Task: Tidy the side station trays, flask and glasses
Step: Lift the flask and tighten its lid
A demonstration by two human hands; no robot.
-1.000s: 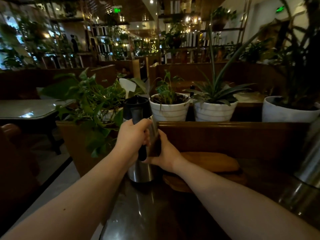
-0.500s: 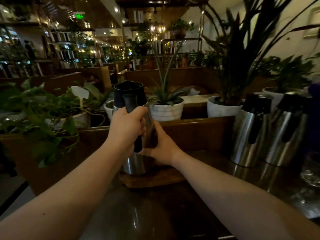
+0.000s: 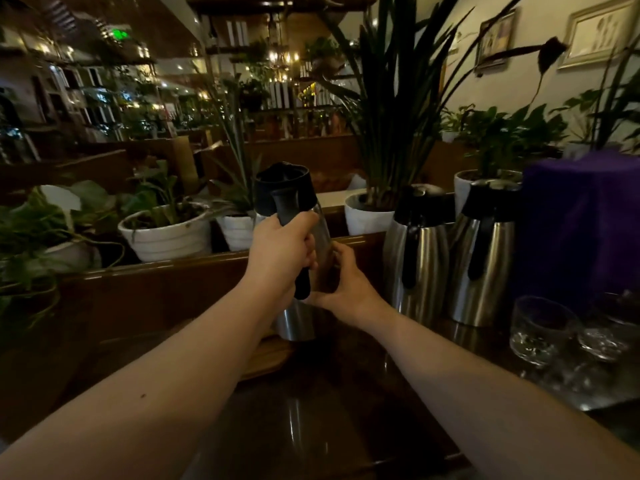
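Note:
A steel flask (image 3: 294, 322) with a black lid and black handle stands or hovers over a wooden tray (image 3: 266, 355) on the dark counter. My left hand (image 3: 280, 251) is closed around the flask's handle. My right hand (image 3: 346, 285) presses against the flask's right side. Whether the flask's base touches the tray is hidden. Two more steel flasks (image 3: 420, 254) (image 3: 485, 251) stand to the right. Clear glasses (image 3: 540, 330) (image 3: 606, 337) sit at the right edge.
A wooden ledge (image 3: 173, 268) runs behind the counter with white plant pots (image 3: 166, 237) (image 3: 367, 216) on it. A purple cloth-covered object (image 3: 581, 230) stands at the far right behind the glasses. The glossy counter (image 3: 311, 427) stretches toward me.
The flask has moved to the right with both hands on it, toward the two other flasks. The view has swung right, bringing the glasses and the purple object into sight.

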